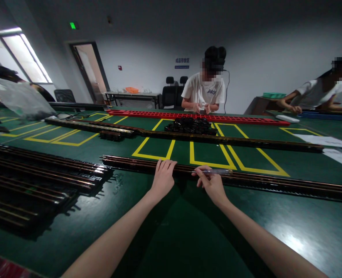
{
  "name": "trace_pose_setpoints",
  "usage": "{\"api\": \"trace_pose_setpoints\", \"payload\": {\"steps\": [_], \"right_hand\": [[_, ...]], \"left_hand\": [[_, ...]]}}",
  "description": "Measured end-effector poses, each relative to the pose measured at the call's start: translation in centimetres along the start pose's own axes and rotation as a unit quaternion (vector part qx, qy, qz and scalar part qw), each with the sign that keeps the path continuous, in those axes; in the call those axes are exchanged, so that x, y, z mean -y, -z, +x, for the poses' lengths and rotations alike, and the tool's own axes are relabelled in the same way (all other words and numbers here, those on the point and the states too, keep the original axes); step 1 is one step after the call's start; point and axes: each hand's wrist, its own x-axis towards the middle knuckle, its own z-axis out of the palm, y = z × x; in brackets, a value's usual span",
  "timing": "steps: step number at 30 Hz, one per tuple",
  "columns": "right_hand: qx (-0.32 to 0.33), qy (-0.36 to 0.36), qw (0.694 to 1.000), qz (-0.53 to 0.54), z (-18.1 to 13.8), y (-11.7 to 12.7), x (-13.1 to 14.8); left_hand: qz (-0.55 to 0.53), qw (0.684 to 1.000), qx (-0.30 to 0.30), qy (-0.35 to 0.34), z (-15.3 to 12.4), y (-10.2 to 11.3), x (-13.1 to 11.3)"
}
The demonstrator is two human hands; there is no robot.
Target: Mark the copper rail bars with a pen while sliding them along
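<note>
My left hand (162,178) lies flat, fingers stretched out, on a long dark rail strip (275,182) that runs across the green table (188,231) in front of me. My right hand (210,182) is closed on a thin clear pen-like tool (218,172), which it holds lengthways over the same strip. Both forearms reach in from the lower edge.
A stack of similar dark strips (43,177) lies at the left. A second long strip (217,139), a pile of small black parts (191,126) and a red rack (196,116) lie farther back. A person (204,92) works across the table, another person (318,92) at the right. White papers (327,141) lie at right.
</note>
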Motion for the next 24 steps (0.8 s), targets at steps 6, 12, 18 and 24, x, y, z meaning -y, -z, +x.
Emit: {"api": "trace_pose_setpoints", "payload": {"steps": [6,12,18,24], "right_hand": [[0.016,-0.010,1.000,0.000,0.07,0.00,-0.18],[0.006,-0.018,1.000,0.010,-0.05,0.06,0.20],[-0.044,-0.028,0.997,0.057,-0.19,0.17,0.06],[-0.013,-0.004,1.000,-0.001,-0.08,0.24,-0.20]], "left_hand": [[-0.018,1.000,0.006,0.003,0.06,0.23,-0.08],[-0.036,0.999,0.000,-0.001,-0.03,-0.05,0.18],[-0.022,1.000,-0.006,-0.010,-0.16,0.00,0.13],[-0.003,1.000,0.005,-0.004,-0.10,0.33,-0.19]]}}
